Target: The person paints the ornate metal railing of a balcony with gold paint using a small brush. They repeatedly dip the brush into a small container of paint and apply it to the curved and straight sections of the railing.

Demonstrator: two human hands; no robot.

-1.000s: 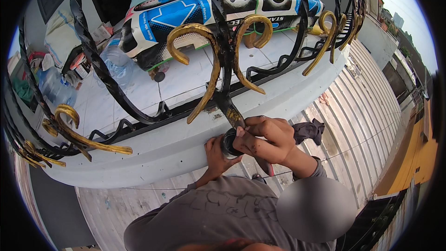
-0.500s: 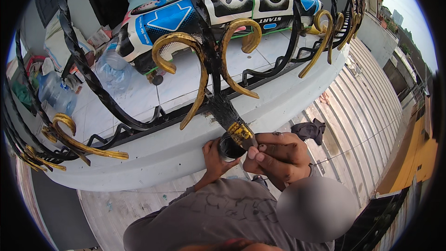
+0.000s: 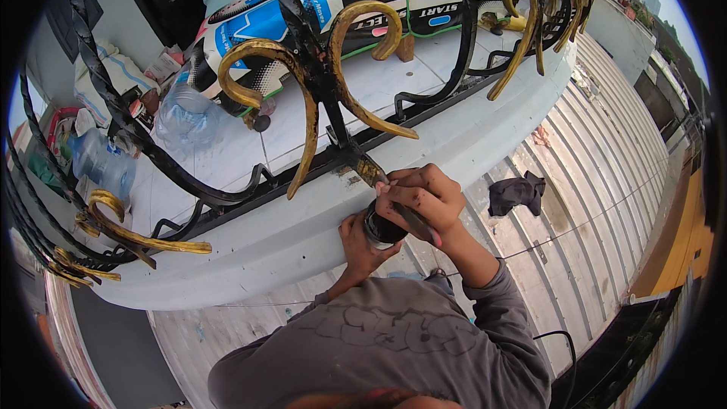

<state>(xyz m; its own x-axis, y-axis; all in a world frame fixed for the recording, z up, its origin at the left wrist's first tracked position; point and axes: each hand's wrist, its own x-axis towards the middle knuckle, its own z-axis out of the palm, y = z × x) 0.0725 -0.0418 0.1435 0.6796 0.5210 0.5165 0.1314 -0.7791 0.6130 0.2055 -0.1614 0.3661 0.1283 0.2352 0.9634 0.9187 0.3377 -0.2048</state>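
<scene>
My left hand (image 3: 362, 250) is wrapped around a small cup (image 3: 383, 229) of dark paint, held close under the pale ledge. My right hand (image 3: 428, 198) grips a paintbrush (image 3: 369, 170) just above and beside the cup. The brush has a yellowish, paint-smeared ferrule, and its dark handle passes under my fingers. Its bristles meet the foot of a black twisted iron railing (image 3: 335, 117) and are hard to tell from the black metal. Gold-coloured scrolls (image 3: 309, 136) curl out on both sides of that post.
Behind the railing, a rolled printed mat (image 3: 303, 11) lies on white tiles beside large clear plastic bottles (image 3: 187, 117). The white ledge (image 3: 250, 269) curves below the bars. To the right, a dark cloth (image 3: 517, 194) rests on a corrugated metal roof (image 3: 591, 220).
The brush and my right hand have moved up and left, from over the cup toward the railing's foot. My left hand still holds the cup. The view has shifted slightly.
</scene>
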